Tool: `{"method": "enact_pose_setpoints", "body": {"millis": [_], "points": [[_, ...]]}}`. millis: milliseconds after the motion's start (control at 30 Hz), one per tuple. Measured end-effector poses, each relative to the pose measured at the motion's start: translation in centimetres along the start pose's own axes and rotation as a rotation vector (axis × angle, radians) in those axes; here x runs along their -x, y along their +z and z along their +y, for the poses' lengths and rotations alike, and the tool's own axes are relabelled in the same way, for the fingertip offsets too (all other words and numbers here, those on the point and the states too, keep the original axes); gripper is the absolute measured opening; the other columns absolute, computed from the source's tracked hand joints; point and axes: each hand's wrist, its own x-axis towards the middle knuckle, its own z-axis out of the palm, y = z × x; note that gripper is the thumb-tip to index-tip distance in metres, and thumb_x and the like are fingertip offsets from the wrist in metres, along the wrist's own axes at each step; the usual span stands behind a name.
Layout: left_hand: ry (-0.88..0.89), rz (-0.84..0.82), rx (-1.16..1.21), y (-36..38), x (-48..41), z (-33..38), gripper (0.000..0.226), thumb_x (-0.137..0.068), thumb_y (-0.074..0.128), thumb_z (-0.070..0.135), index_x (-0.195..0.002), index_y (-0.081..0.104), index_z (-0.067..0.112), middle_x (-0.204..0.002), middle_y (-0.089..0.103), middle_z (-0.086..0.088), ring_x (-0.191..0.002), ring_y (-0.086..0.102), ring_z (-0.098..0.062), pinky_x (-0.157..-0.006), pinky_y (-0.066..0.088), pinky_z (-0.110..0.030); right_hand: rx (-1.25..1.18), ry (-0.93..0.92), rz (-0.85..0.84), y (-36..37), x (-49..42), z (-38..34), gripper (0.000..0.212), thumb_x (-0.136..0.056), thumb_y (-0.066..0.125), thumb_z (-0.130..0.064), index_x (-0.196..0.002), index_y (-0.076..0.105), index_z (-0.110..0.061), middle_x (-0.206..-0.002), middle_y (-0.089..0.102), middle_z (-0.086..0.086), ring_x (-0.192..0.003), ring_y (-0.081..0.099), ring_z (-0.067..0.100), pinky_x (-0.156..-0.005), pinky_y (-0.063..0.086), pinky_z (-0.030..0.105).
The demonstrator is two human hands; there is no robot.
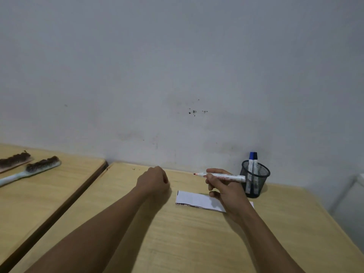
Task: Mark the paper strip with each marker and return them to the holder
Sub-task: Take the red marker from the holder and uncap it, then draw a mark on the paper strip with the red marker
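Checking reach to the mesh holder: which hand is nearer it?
Right. The right hand, gripping the uncapped marker, sits just beside the mesh holder; the left hand is far across.

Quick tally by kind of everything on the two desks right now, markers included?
Markers: 3, one uncapped red-tipped marker in the right hand, two capped markers in the holder
Mesh holder: 1
Paper strip: 1
Brushes: 2, pale-handled brush, far brush
Total: 7
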Motion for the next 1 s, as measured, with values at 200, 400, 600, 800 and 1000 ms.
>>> {"method": "enact_pose_setpoints", "body": {"millis": [200, 400, 600, 800, 1000], "points": [[0.011, -0.017, 0.008, 0.9, -0.6, -1.1, 0.033, -0.075, 0.066, 0.043, -0.106, 0.07, 0.033, -0.102, 0.074, 0.007, -0.095, 0.068, -0.017, -0.081, 0.053, -0.032, 0.023, 0.018, -0.009, 0.7, -0.8, 1.3, 0.017, -0.089, 0.074, -0.01, -0.105, 0.072, -0.005, -0.072, 0.065, 0.005, -0.064, 0.057, 0.015, -0.06, 0.05, 0.028], [0.078, 0.266, 0.214, 1.9, 3.9, -0.8, 0.019, -0.08, 0.068, 0.045, -0.087, 0.061, 0.029, -0.076, 0.061, 0.012, -0.077, 0.059, -0.011, -0.084, 0.038, -0.037, 0.188, -0.034, -0.041, 2.9, -2.5, 2.5, 0.007, -0.092, 0.071, -0.008, -0.088, 0.069, -0.002, -0.071, 0.068, 0.01, -0.059, 0.061, 0.02, -0.054, 0.054, 0.032], [0.178, 0.169, 0.06, 3.9, 5.8, -0.5, 0.03, -0.082, 0.062, 0.055, -0.104, 0.072, 0.037, -0.112, 0.068, 0.015, -0.107, 0.05, -0.013, -0.089, 0.027, -0.04, 0.434, 0.007, -0.035, 4.7, -4.4, 4.6, 0.019, -0.092, 0.067, -0.02, -0.078, 0.072, -0.008, -0.061, 0.069, 0.004, -0.05, 0.06, 0.014, -0.051, 0.048, 0.027], [0.22, 0.18, -0.021, 4.8, 5.7, -1.3, 0.029, -0.088, 0.055, 0.055, -0.107, 0.072, 0.042, -0.118, 0.064, 0.015, -0.111, 0.045, -0.013, -0.091, 0.028, -0.041, 0.466, -0.012, 0.027, 4.4, -4.7, 6.5, 0.026, -0.091, 0.065, -0.018, -0.069, 0.07, -0.004, -0.055, 0.067, -0.001, -0.048, 0.057, 0.012, -0.054, 0.045, 0.027], [0.206, 0.152, -0.047, 4.9, 5.7, -1.2, 0.032, -0.089, 0.054, 0.052, -0.11, 0.073, 0.038, -0.122, 0.061, 0.011, -0.116, 0.043, -0.017, -0.106, 0.025, -0.063, 0.517, -0.051, -0.004, 4.6, -4.7, 6.5, 0.024, -0.09, 0.066, -0.021, -0.068, 0.072, -0.013, -0.061, 0.07, -0.002, -0.055, 0.061, 0.012, -0.059, 0.049, 0.03]]}}
